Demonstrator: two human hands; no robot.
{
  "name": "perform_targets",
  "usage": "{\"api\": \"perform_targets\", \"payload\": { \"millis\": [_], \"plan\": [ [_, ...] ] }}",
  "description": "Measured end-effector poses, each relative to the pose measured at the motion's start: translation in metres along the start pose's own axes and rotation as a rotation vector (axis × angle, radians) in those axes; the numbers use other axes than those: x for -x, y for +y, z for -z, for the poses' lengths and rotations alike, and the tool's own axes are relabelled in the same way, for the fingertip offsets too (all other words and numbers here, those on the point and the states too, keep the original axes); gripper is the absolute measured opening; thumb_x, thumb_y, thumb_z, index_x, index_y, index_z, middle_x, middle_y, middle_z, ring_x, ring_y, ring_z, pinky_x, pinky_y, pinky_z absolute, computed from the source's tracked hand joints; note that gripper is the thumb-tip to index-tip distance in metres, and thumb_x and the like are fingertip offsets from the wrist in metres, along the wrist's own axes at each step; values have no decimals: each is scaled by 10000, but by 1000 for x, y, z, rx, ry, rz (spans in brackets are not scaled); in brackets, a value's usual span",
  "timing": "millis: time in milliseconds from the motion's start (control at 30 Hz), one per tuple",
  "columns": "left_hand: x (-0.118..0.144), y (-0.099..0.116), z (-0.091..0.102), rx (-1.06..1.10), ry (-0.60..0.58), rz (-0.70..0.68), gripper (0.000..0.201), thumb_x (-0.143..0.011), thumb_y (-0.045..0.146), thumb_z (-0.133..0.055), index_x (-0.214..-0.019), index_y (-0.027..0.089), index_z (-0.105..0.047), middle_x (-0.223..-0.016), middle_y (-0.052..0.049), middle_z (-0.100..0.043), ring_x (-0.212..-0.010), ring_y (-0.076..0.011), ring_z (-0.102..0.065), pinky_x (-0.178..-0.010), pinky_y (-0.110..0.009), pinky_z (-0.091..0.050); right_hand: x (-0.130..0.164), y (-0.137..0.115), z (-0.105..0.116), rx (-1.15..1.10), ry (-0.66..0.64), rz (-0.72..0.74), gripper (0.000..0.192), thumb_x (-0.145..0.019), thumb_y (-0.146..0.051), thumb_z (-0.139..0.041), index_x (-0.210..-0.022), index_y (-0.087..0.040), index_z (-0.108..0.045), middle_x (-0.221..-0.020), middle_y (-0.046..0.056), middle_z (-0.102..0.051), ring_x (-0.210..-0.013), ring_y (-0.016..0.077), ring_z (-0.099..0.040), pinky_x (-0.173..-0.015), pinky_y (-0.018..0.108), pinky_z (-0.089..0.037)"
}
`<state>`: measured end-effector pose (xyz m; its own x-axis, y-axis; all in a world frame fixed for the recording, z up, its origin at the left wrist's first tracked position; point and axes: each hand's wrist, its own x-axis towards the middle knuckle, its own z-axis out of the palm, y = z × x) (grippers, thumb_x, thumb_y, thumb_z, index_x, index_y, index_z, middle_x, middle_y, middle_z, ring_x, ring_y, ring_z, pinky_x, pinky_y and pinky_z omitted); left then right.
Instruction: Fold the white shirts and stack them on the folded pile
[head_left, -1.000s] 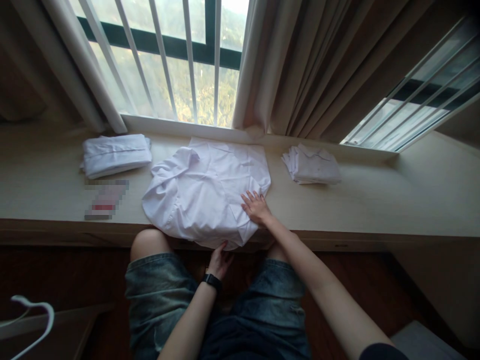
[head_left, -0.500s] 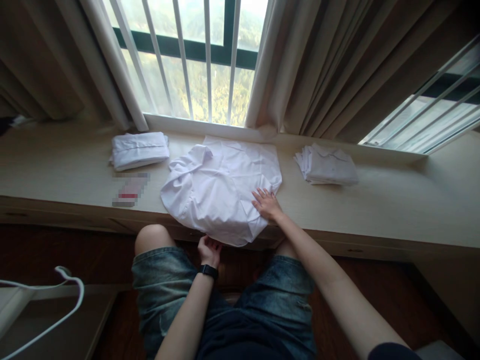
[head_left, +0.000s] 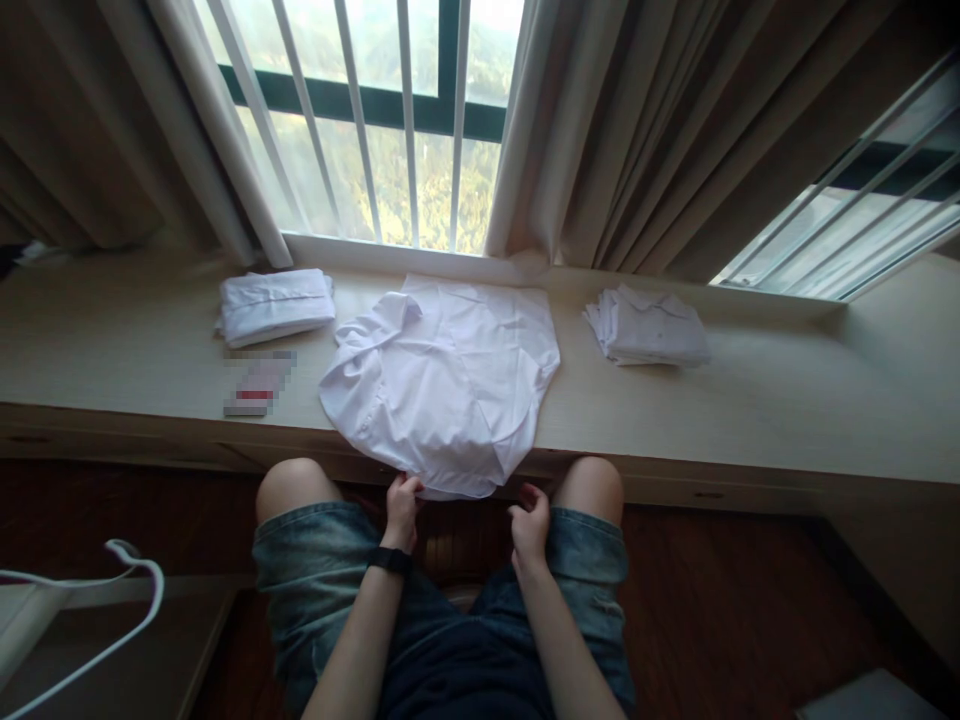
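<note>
A white shirt (head_left: 442,385) lies spread and partly folded on the pale wooden window ledge (head_left: 750,400), its lower hem hanging over the front edge. My left hand (head_left: 401,505), with a black watch on the wrist, pinches the hanging hem at its left side. Just below the ledge's edge, my right hand (head_left: 531,520) sits curled near the hem's right side; whether it touches the cloth I cannot tell. Both hands are above my knees in denim shorts.
A folded white shirt (head_left: 276,305) lies at the left of the ledge, a stack of folded white shirts (head_left: 649,328) at the right. A small blurred card (head_left: 259,385) lies left of the spread shirt. Curtains (head_left: 637,140) hang behind. A white hanger (head_left: 112,610) sits at lower left.
My right hand has left the top of the shirt and dropped below the ledge's edge near the hem. My left hand stays on the hem.
</note>
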<state>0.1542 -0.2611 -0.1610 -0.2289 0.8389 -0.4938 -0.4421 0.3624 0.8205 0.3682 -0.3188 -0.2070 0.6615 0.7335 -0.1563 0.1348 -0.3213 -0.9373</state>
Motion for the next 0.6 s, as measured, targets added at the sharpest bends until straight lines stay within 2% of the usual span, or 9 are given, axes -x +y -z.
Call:
{"api": "perform_targets", "payload": {
  "millis": [100,167,267,367,433,500,567,600],
  "plan": [
    [0,3,2,-71,-36,-19,257,-538,71,-773,-763,131,-665,-710,2,-665,-665,-124,-573,-638,-212,-427,11,3,-12,-290,-379,-157,680,-596,-344,-744,-1244,-202,-591,-1292,140,-649,-1074,315,-671,-790,413,-583],
    [1,4,3,-87,-68,-20,348,-534,79,-822,-857,115,-698,-807,-39,-717,-725,-153,-630,-695,-238,-466,6,-8,-17,-483,-506,-216,680,-501,-332,-844,-1136,-195,-644,-1149,104,-717,-959,278,-694,-718,345,-568],
    [5,5,5,-87,-139,21,405,-539,122,-877,-908,106,-710,-869,-85,-744,-742,-188,-675,-723,-284,-513,0,-21,-16,-523,-472,-282,607,-478,-419,-907,-976,-155,-684,-870,69,-740,-713,211,-657,-553,272,-479],
    [11,8,8,-77,-192,69,386,-558,161,-896,-894,96,-719,-895,-127,-755,-754,-221,-699,-708,-312,-543,4,-24,-8,-408,-398,-288,587,-548,-533,-882,-941,-139,-696,-804,70,-726,-636,198,-620,-484,261,-416],
    [15,12,7,-11,-237,76,426,-582,169,-893,-966,114,-716,-990,-131,-759,-835,-238,-714,-737,-323,-563,10,-28,1,-405,-432,-239,604,-566,-532,-880,-996,-147,-701,-905,88,-744,-740,232,-668,-550,281,-484],
    [16,18,5,87,-302,69,488,-613,174,-888,-1062,150,-697,-1102,-113,-747,-929,-239,-715,-793,-334,-577,15,-36,9,-473,-554,-160,658,-540,-464,-912,-1090,-174,-695,-1093,100,-739,-942,271,-697,-720,320,-558],
    [15,20,3,148,-342,61,487,-640,187,-885,-1086,161,-689,-1123,-103,-742,-946,-227,-713,-816,-333,-582,17,-42,14,-518,-686,-109,721,-507,-381,-941,-1158,-198,-690,-1213,97,-712,-1094,290,-675,-891,366,-552],
    [14,20,2,152,-341,63,463,-648,193,-883,-1069,153,-694,-1097,-102,-748,-921,-219,-714,-807,-325,-583,17,-43,15,-510,-705,-111,709,-501,-364,-946,-1145,-192,-702,-1202,100,-719,-1103,294,-674,-933,385,-537]
  ]
}}
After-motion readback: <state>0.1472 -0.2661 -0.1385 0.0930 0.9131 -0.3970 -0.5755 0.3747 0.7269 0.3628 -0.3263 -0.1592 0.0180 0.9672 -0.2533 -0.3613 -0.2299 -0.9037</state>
